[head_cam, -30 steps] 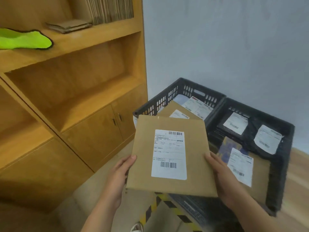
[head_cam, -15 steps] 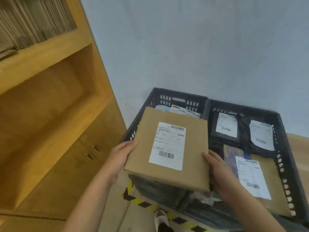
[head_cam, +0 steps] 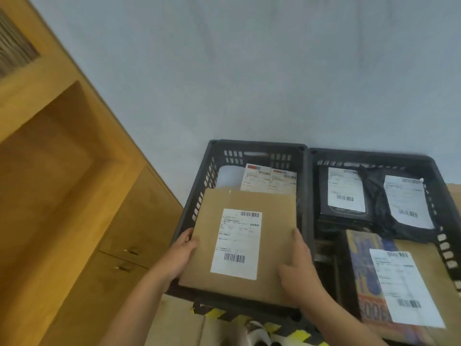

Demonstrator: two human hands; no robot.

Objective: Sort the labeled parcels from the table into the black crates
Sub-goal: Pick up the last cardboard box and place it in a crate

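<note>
Two hands on one brown parcel (head_cam: pixel 274 221), held flat and label up over the left black crate (head_cam: pixel 197 196). Left hand (head_cam: pixel 183 255) gripping the parcel's left edge, thumb on top, fingers tucked beneath and hidden. Right hand (head_cam: pixel 299 268) gripping the right edge, thumb laid along the top face, fingers likewise underneath. Near edge of the parcel just short of the crate's near rim. Right edge close to the wall beside the right black crate (head_cam: pixel 369 156). Left edge overlapping the slotted left wall from this angle. No telling whether resting on the contents or clear of them. Far part of the left crate uncovered, with white-labelled parcels (head_cam: pixel 269 181) partly under the brown one's far edge. Right crate rim to rim with the left, holding a black boxed parcel (head_cam: pixel 344 188) and a black bag parcel (head_cam: pixel 406 201) at the back, and a blue-printed brown parcel (head_cam: pixel 404 283) in front. Wooden cabinet (head_cam: pixel 124 221) close on the left, pale wall (head_cam: pixel 249 71) directly behind. Striped floor tape (head_cam: pixel 294 334) just below the near rim.
</note>
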